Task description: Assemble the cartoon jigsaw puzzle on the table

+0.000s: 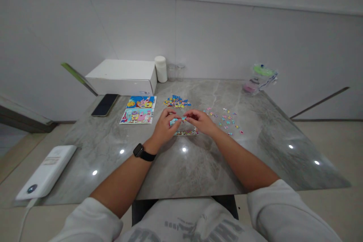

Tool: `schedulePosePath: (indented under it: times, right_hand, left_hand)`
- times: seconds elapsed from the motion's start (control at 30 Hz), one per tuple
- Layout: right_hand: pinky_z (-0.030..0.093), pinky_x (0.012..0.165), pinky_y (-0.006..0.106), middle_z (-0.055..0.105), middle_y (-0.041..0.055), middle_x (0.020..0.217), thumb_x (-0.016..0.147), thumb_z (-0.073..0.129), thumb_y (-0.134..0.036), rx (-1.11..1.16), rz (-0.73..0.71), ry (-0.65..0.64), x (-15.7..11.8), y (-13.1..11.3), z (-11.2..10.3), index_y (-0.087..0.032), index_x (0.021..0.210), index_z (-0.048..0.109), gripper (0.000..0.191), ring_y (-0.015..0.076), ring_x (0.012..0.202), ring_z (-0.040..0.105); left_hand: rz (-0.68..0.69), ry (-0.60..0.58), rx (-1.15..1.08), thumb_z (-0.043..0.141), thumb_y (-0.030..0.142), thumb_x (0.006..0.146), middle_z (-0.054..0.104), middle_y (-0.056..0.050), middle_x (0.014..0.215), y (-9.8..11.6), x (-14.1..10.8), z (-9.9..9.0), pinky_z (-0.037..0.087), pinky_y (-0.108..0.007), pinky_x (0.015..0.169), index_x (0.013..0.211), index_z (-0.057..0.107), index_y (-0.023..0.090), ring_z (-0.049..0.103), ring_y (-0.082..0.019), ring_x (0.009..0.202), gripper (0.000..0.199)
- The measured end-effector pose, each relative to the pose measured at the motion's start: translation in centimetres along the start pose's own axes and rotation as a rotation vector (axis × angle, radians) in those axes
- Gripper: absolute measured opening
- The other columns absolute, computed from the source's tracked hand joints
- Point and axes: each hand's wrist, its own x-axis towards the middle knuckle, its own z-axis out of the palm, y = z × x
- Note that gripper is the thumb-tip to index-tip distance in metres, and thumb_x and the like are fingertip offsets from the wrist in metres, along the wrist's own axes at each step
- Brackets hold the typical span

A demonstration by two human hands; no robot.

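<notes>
Both my hands meet over a partly joined jigsaw puzzle (185,133) on the grey marbled table. My left hand (167,124), with a black watch on its wrist, is closed in a pinch on a light blue puzzle piece (173,121). From the other side my right hand (200,120) pinches a small puzzle piece (183,118) close to the left fingertips. The fingers partly cover both pieces and the top of the joined strip. Several loose pieces (227,117) are scattered right of my right hand. A heap of pieces (177,101) lies just beyond my hands.
A cartoon picture sheet (138,110) lies to the left, beside a dark phone (105,105). Behind stand a white box (121,77), a white bottle (161,69) and two clear glasses (176,72). A plastic bag (259,79) sits back right; a white power bank (47,172) front left.
</notes>
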Motion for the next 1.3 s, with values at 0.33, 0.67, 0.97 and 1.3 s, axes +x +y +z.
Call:
schedulePosePath:
  times: [0.33, 0.67, 0.97, 1.3]
  right_hand:
    - [0.052, 0.077, 0.034, 0.075, 0.0048, 0.094, 0.094, 0.068, -0.041, -0.133, -0.058, 0.131, -0.9, 2.3, 2.3, -0.025, 0.105, 0.076, 0.021, 0.0203, 0.081, 0.066]
    - [0.05, 0.074, 0.032, 0.074, 0.0039, 0.089, 0.094, 0.07, -0.034, -0.186, -0.076, 0.117, -1.5, 1.8, 2.6, -0.024, 0.1, 0.075, 0.014, 0.0186, 0.075, 0.063]
    - [0.043, 0.082, 0.032, 0.076, 0.0038, 0.089, 0.091, 0.077, -0.022, -0.445, -0.073, 0.017, -1.2, 2.0, 2.6, -0.024, 0.092, 0.078, 0.003, 0.0197, 0.084, 0.064]
    - [0.039, 0.084, 0.032, 0.077, 0.0017, 0.087, 0.093, 0.079, -0.023, -0.549, -0.08, -0.04, -1.4, 2.0, 3.1, -0.024, 0.095, 0.079, 0.002, 0.0187, 0.084, 0.064]
  left_hand:
    - [-0.001, -0.129, 0.03, 0.071, 0.023, 0.093, 0.06, -0.008, 0.114, -1.0, -0.8, 1.0, 0.056, -0.043, 0.1, 0.096, 0.074, 0.022, 0.063, -0.023, 0.109, 0.004]
    - [-0.046, -0.142, 0.025, 0.07, 0.02, 0.093, 0.059, -0.008, 0.114, -0.7, -0.9, 0.8, 0.057, -0.043, 0.101, 0.092, 0.072, 0.022, 0.064, -0.023, 0.111, 0.002]
    - [-0.017, -0.292, 0.314, 0.081, 0.035, 0.089, 0.062, -0.009, 0.111, -0.9, -1.3, -0.5, 0.056, -0.044, 0.088, 0.107, 0.069, 0.022, 0.065, -0.026, 0.1, 0.026]
    - [-0.058, -0.433, 0.384, 0.078, 0.038, 0.09, 0.063, -0.009, 0.111, -0.1, -1.4, -0.4, 0.054, -0.042, 0.089, 0.109, 0.068, 0.02, 0.066, -0.026, 0.101, 0.027]
